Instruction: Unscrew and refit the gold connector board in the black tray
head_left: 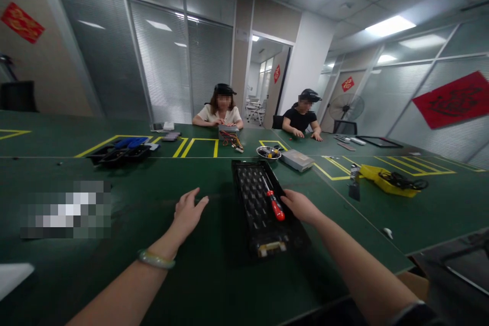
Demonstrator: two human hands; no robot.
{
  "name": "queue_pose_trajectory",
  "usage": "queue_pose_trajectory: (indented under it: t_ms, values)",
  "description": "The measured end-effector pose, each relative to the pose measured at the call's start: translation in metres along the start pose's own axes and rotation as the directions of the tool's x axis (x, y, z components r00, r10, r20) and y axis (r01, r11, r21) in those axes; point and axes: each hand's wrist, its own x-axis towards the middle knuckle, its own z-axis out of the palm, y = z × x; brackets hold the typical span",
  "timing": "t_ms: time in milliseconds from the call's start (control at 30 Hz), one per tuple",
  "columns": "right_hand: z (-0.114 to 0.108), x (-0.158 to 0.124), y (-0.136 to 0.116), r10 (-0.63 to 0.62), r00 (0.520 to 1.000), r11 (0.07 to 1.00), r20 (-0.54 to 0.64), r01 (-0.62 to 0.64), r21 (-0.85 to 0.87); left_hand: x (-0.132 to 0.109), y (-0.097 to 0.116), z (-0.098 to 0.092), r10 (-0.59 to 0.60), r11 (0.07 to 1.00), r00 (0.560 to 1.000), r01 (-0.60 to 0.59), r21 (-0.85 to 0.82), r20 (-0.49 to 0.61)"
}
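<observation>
The left hand (187, 212) is open, its fingers (193, 198) spread and holding nothing, just beside a black plastic parts tray (248, 198) on the green counter (160, 260). The right hand (301, 206) is open too, fingertips at the tray's right edge, gripping nothing. A red-handled screwdriver (275, 205) lies in the tray. Beyond it sit a steel bowl of small parts (268, 153) and a silver metal box (297, 160). A yellow bin of black cables (389, 181) lies right; a black tray with blue items (120, 150) lies left. A co-worker (221, 114) and a second co-worker (301, 119) sit well apart, at the far side.
</observation>
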Motion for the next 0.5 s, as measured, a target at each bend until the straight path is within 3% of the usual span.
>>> queue_pose_trajectory:
  t_ms: [267,400,500]
  values:
    - [-0.074,-0.035,0.093,0.171,0.981,0.985,-0.094,-0.173,-0.013,-0.008,0.013,-0.005,-0.011,0.999,1.0,0.01,0.036,0.021]
    - [-0.097,-0.048,0.119,0.251,0.957,0.967,-0.146,-0.254,-0.001,-0.008,0.013,-0.004,0.001,0.999,1.0,-0.002,0.043,0.014]
    - [-0.103,-0.054,0.131,0.311,0.929,0.949,-0.199,-0.315,0.011,-0.009,0.012,-0.003,0.011,0.999,1.0,-0.011,0.052,0.011]
